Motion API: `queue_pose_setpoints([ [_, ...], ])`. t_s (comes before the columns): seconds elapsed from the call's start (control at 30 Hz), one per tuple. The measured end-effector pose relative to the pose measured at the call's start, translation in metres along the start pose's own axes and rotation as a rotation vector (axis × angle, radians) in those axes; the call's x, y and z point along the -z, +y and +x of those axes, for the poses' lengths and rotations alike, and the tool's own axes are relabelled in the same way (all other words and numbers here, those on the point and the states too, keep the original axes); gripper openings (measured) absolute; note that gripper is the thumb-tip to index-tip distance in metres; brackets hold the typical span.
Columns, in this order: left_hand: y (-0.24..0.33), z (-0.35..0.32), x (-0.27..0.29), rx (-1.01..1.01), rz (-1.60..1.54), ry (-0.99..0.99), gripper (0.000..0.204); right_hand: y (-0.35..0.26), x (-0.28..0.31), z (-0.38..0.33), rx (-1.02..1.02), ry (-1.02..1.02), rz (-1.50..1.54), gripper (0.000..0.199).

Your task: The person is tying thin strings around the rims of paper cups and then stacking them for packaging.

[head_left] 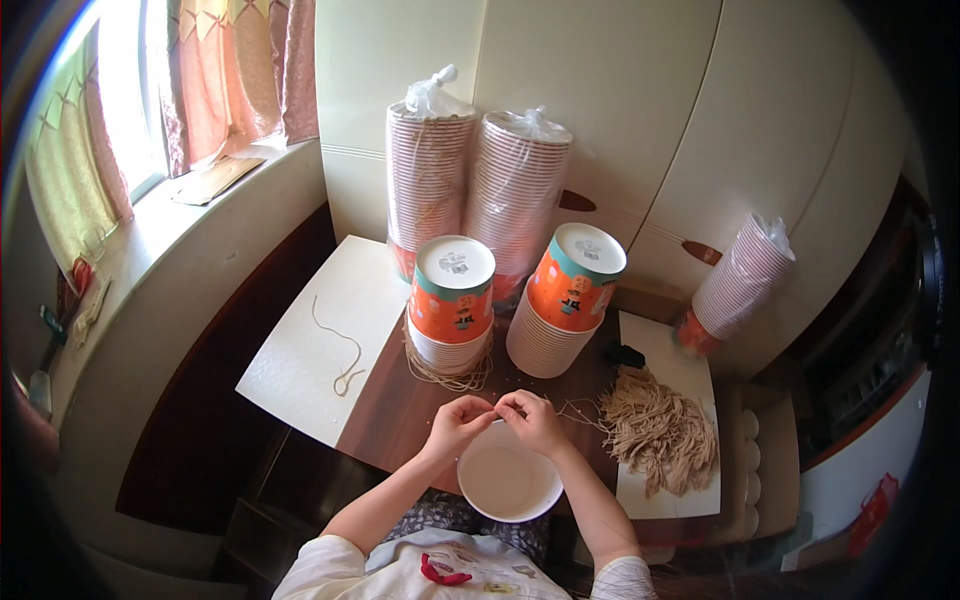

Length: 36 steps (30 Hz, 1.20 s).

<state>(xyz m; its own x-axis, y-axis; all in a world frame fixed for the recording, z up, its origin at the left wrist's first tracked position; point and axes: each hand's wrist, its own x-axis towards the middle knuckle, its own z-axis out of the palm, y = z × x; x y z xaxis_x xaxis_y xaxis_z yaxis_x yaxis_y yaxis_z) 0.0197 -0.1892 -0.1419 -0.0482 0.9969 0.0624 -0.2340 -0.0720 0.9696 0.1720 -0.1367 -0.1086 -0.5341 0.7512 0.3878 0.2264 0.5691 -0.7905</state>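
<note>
We observe daylight from the overexposed window (130, 95) at upper left, dimmer right side, fisheye bending toward edges, black corners.

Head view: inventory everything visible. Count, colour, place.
table: 1, brown/white, centre
bagged tub stacks: 3, white/orange, two back, one right
upturned tub stacks: 2, orange/white, table middle
open tub: 1, white, front centre
string bundle: 1, tan, table right
loose string: 1, tan, table left
string loops: several, tan, around left upturned stack
unidentified item: 1, black, behind string bundle
carton: 1, brown, right of table
oval handles: 2, reddish, back panels
curtains: several, green/pink, upper left
left hand: 1, bare, above open tub
right hand: 1, bare, beside left
</note>
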Motion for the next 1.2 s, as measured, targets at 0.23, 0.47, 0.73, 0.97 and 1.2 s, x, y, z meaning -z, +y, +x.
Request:
queue_pose_setpoints([
  [0.23, -0.002, 0.000, -0.001, -0.008, 0.063, 0.024, 0.009, 0.004, -0.001, -0.002, -0.057, -0.003, 0.021, 0.011],
  [0.47, -0.007, 0.000, 0.002, 0.030, 0.023, 0.007, 0.011, 0.005, 0.004, -0.001, -0.069, -0.017, 0.080, 0.011],
  [0.73, -0.010, 0.002, 0.003, 0.058, -0.049, -0.019, 0.010, 0.009, 0.007, -0.005, -0.113, -0.067, 0.149, 0.010],
  [0.97, -0.008, 0.004, 0.000, 0.098, -0.255, -0.029, 0.010, 0.006, 0.004, -0.004, -0.115, -0.046, 0.104, 0.012],
  [1.2, -0.009, 0.004, 0.001, 0.092, -0.225, -0.018, 0.010, -0.002, 0.004, 0.000, -0.056, -0.034, -0.011, 0.012],
])
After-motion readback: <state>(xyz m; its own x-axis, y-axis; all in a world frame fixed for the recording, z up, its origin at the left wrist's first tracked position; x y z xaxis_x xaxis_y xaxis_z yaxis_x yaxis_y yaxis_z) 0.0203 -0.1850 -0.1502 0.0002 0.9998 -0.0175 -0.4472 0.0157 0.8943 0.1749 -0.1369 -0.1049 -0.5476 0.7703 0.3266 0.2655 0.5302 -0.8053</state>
